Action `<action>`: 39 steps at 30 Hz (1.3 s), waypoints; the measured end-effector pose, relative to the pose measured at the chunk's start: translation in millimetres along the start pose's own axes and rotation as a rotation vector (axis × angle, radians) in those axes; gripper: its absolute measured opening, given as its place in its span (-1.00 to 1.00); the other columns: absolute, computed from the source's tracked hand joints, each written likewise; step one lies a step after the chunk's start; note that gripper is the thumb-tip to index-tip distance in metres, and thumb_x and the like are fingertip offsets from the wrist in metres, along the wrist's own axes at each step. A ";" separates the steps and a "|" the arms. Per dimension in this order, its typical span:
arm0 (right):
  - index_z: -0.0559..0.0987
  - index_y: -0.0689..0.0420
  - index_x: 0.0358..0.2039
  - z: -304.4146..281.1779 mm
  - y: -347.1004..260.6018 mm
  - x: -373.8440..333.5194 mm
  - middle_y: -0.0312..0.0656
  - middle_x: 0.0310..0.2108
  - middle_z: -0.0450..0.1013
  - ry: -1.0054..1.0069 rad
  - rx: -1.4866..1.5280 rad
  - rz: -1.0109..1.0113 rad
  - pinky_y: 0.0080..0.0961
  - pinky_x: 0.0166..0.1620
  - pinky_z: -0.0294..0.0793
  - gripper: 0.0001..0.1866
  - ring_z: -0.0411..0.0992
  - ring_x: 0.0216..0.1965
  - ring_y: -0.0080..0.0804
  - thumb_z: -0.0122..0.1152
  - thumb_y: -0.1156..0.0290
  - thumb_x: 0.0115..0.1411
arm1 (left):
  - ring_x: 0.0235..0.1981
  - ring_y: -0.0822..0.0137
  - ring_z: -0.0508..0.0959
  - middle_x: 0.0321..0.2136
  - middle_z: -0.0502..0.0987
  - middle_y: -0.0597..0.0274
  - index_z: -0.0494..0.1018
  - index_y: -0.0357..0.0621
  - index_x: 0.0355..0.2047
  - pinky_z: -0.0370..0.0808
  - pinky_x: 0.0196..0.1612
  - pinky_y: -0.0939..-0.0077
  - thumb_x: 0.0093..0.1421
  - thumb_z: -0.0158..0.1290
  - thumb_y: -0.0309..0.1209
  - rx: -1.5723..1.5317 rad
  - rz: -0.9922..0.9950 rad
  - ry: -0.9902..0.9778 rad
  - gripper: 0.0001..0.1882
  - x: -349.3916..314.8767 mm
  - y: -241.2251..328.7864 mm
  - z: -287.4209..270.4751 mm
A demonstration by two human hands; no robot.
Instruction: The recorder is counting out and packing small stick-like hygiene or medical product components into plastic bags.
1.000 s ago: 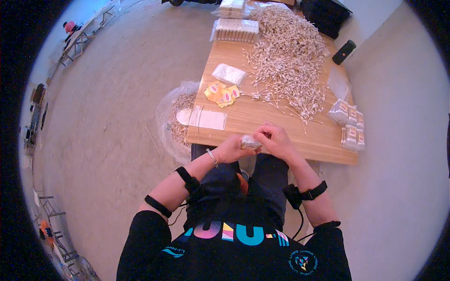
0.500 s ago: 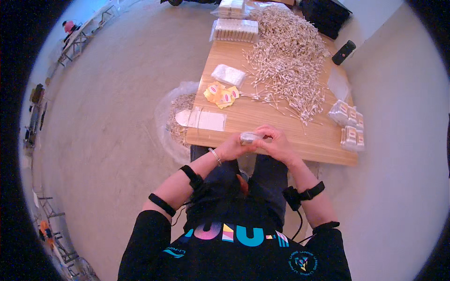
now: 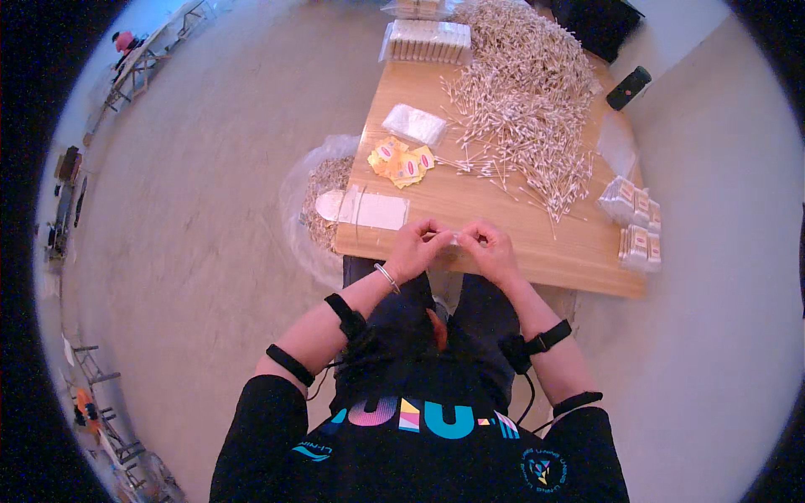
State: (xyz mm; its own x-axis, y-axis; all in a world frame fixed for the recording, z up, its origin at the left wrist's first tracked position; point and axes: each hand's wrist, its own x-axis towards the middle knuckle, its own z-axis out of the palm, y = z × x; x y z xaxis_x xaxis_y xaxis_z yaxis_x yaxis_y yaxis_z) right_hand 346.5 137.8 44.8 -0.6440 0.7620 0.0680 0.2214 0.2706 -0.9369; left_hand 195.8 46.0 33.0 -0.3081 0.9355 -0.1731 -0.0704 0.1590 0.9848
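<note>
Over the table's near edge my hands meet, fingertips pinched together. Between them is a small clear plastic bag [image 3: 454,240], mostly covered by the fingers. My left hand [image 3: 413,251] grips its left side, and my right hand [image 3: 493,251] pinches the right side. Any contents are hidden. Just beyond the left hand lies a white flat strip [image 3: 381,211] with a rounded end and a thin band across it. Past that are a loose pile of yellow cards [image 3: 402,163] and a stack of clear plastic bags [image 3: 415,124]. A large heap of cotton swabs [image 3: 537,109] spreads behind.
Filled swab packs [image 3: 629,201] stand at the table's right edge, near a wall. A bagged row of white packs [image 3: 429,42] sits at the far left. A black cylinder [image 3: 629,88] is far right. Beside the table, a large plastic bag [image 3: 306,168] holds loose swabs.
My hands have drawn slightly apart, and both now pinch the small bag from its sides. Earlier it rested in my left hand with the right fingers over it. The view has shifted slightly.
</note>
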 end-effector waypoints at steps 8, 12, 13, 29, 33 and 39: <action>0.48 0.16 -0.55 6.3 12.4 5.8 -0.44 -0.59 0.34 -0.107 0.351 0.257 -0.68 -0.40 0.29 -0.91 0.28 -0.50 -0.67 0.14 0.44 0.04 | -0.44 0.57 0.42 -0.48 0.49 0.32 0.45 -0.27 -0.38 0.39 -0.36 0.66 0.09 0.08 -0.35 -0.131 -0.058 -0.123 -0.80 12.0 -8.5 -6.0; 0.46 0.16 -0.53 2.0 14.3 0.9 -0.43 -0.57 0.33 -0.153 0.326 0.116 -0.68 -0.39 0.29 -0.92 0.26 -0.50 -0.67 0.14 0.46 0.05 | -0.40 0.56 0.43 -0.46 0.48 0.30 0.44 -0.28 -0.32 0.40 -0.31 0.63 0.11 0.05 -0.37 0.038 0.026 -0.179 -0.79 9.8 -7.7 -7.7; 0.47 0.16 -0.52 1.8 15.8 0.0 -0.41 -0.56 0.35 -0.119 0.279 0.082 -0.66 -0.38 0.30 -0.93 0.28 -0.49 -0.65 0.14 0.46 0.05 | -0.38 0.55 0.43 -0.45 0.48 0.29 0.44 -0.28 -0.30 0.40 -0.29 0.62 0.12 0.04 -0.38 0.130 0.033 -0.192 -0.79 7.9 -4.4 -6.4; 0.53 0.15 -0.38 -7.1 1.1 -11.0 -0.10 -0.41 0.46 0.026 -0.238 -0.335 -0.34 -0.28 0.40 -0.82 0.41 -0.35 -0.11 0.24 0.45 -0.06 | -0.33 0.09 0.54 -0.36 0.53 0.06 0.45 -0.12 -0.21 0.47 -0.29 0.35 0.03 0.13 -0.39 0.555 0.467 -0.027 -0.72 -5.0 4.6 -5.0; 0.52 0.14 -0.30 -7.5 -1.6 -10.3 -0.09 -0.39 0.48 0.032 -0.317 -0.323 -0.36 -0.26 0.42 -0.76 0.43 -0.31 -0.14 0.24 0.44 -0.05 | -0.34 0.10 0.54 -0.38 0.53 0.04 0.42 -0.13 -0.17 0.47 -0.29 0.35 0.02 0.13 -0.41 0.526 0.463 -0.026 -0.67 -2.7 5.7 -6.1; 0.53 0.10 -0.24 2.5 15.4 -11.4 -0.07 -0.30 0.50 -0.096 -0.054 0.070 -0.38 -0.23 0.44 -0.71 0.47 -0.24 -0.20 0.26 0.39 -0.03 | -0.40 0.10 0.54 -0.42 0.52 0.05 0.44 -0.13 -0.21 0.47 -0.32 0.34 0.02 0.12 -0.43 0.518 0.333 -0.075 -0.71 -1.9 7.8 0.1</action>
State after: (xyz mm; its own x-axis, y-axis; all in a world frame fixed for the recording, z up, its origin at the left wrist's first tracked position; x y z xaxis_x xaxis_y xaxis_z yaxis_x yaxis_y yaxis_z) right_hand 355.4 131.7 28.6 -0.6919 0.7213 -0.0324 0.3058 0.2520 -0.9182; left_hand 196.0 45.5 40.9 -0.1657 0.9778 0.1279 0.4934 -0.0301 0.8693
